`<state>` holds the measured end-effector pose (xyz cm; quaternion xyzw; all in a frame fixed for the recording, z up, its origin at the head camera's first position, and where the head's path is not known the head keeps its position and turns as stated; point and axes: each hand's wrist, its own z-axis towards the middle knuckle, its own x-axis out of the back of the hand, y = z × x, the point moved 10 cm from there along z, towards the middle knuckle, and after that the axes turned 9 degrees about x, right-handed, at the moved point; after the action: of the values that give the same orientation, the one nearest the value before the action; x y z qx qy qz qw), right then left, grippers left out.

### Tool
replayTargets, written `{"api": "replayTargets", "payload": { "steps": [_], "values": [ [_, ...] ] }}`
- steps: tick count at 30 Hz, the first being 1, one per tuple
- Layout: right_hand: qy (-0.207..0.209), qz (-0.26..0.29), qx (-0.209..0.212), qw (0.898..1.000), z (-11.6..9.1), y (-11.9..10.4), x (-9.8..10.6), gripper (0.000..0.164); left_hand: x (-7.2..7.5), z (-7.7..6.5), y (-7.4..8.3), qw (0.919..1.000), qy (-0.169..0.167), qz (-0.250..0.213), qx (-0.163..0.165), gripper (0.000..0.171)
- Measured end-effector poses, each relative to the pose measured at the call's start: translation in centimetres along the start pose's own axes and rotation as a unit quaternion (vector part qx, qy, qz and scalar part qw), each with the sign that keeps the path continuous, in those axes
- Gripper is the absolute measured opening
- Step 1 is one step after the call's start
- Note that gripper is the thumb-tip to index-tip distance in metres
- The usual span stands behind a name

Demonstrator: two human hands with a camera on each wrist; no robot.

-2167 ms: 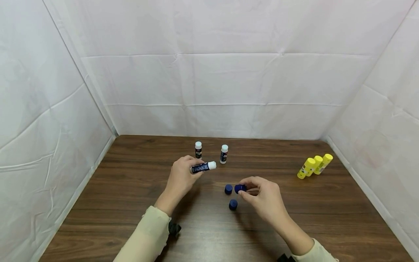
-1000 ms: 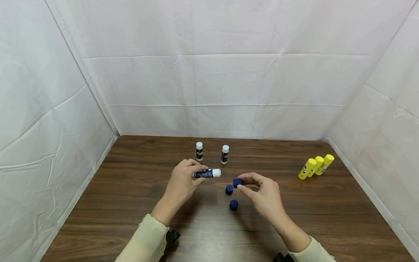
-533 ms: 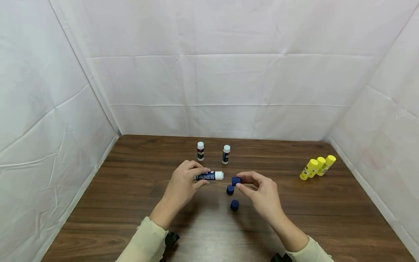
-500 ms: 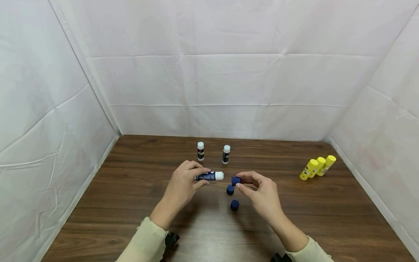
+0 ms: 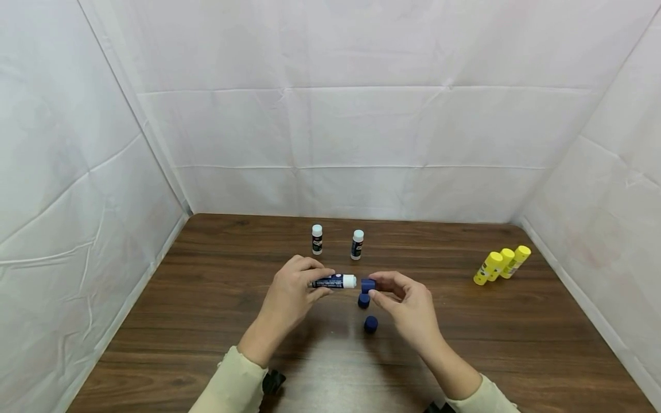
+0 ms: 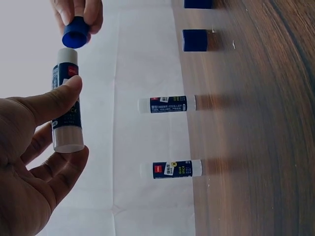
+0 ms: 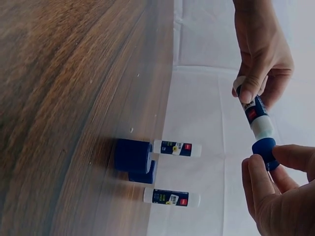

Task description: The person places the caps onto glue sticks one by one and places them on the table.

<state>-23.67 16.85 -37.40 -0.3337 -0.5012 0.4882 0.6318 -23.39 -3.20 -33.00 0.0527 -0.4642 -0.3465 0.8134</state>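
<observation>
My left hand point(image 5: 291, 292) holds a dark blue glue stick point(image 5: 334, 281) level above the table, its white uncapped end toward the right. Facing that end, my right hand point(image 5: 410, 301) pinches a blue cap point(image 5: 368, 285) between thumb and fingers. In the left wrist view a small gap shows between the glue stick point(image 6: 66, 110) and the hollow mouth of the cap point(image 6: 75, 34). Two more blue caps, one nearer the back point(image 5: 364, 300) and one nearer the front point(image 5: 370, 324), sit on the table below the hands.
Two uncapped glue sticks, a left one point(image 5: 317, 240) and a right one point(image 5: 357, 245), stand upright toward the back. Three yellow glue sticks point(image 5: 488, 268) stand together at the right. White sheets point(image 5: 361, 126) wall the wooden table point(image 5: 206, 275) at back and sides.
My left hand has brought the glue stick rightward and levelled it. My right hand has lifted its cap a little leftward, so the stick's end and the cap are now close together.
</observation>
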Motion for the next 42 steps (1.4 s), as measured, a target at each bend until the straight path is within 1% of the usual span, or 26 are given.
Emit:
{"api": "replayTargets", "payload": {
  "steps": [8,15,23,29,34,42],
  "values": [
    [0.001,0.013,0.007,1.0,-0.1,-0.2,-0.2,0.023,0.1,-0.1,0.5,0.9999,0.006,0.001,-0.009,0.035],
    [0.001,0.023,0.003,1.0,-0.2,-0.6,-0.5,0.025,0.0,-0.2,0.7,0.9999,0.009,-0.004,-0.008,0.033],
    [0.004,0.023,0.004,1.0,-0.1,-0.5,-0.7,0.023,0.0,-0.4,0.8,0.9999,0.009,-0.004,-0.007,0.034],
    [0.003,0.02,0.012,1.0,0.0,-0.5,-0.8,0.023,0.2,-0.5,1.0,0.9998,0.014,0.0,-0.015,0.035],
    [0.005,0.023,0.011,1.0,0.0,-0.5,-0.8,0.023,0.2,-0.6,1.0,0.9996,0.018,0.001,-0.02,0.035],
    [-0.003,0.031,0.012,0.999,-0.2,-0.8,-1.2,0.025,0.4,-0.6,1.3,0.9993,0.024,-0.009,-0.028,0.034]
  ]
}}
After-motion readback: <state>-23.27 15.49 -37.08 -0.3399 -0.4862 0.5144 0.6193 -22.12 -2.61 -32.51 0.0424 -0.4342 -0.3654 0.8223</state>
